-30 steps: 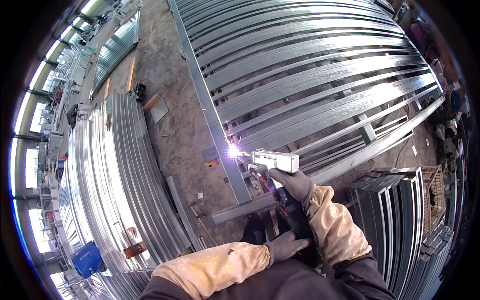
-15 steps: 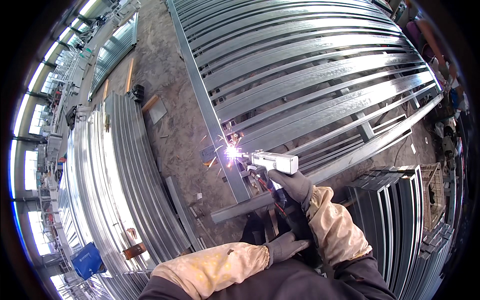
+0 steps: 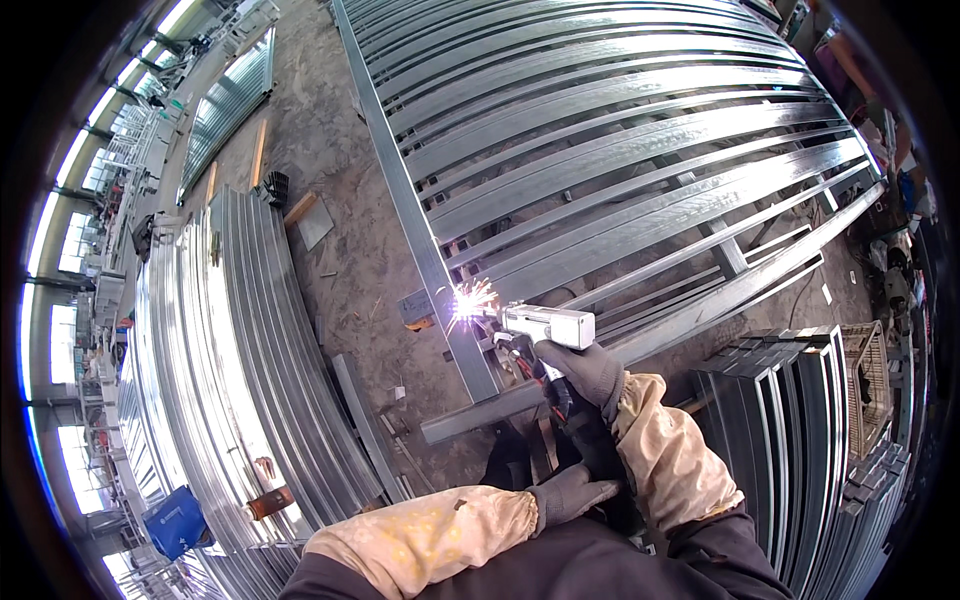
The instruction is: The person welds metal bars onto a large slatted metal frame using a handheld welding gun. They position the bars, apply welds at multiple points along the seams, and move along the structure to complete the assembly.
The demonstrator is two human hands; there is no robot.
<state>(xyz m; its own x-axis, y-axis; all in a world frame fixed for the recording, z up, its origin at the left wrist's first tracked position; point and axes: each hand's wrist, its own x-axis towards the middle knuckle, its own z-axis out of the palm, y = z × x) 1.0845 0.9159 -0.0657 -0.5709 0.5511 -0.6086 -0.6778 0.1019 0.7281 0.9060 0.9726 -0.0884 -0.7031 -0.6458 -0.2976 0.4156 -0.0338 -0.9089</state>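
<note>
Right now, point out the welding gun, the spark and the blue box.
welding gun [image 3: 548, 325], head view, on its white body.
spark [image 3: 465, 303], head view, on the bright flash at the gun's tip.
blue box [image 3: 176, 521], head view, on its top face.

Stacked steel profiles [image 3: 230, 380] lie left on the dirt floor [image 3: 330, 170]. Blue canister [image 3: 175, 520] sits bottom-left. Wire crate [image 3: 865, 385] stands right.

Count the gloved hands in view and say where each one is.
2. The right hand grips the white welding torch beside the bright sparks on the steel frame. The left hand rests lower, near the cable bundle. No other hands show.
</note>
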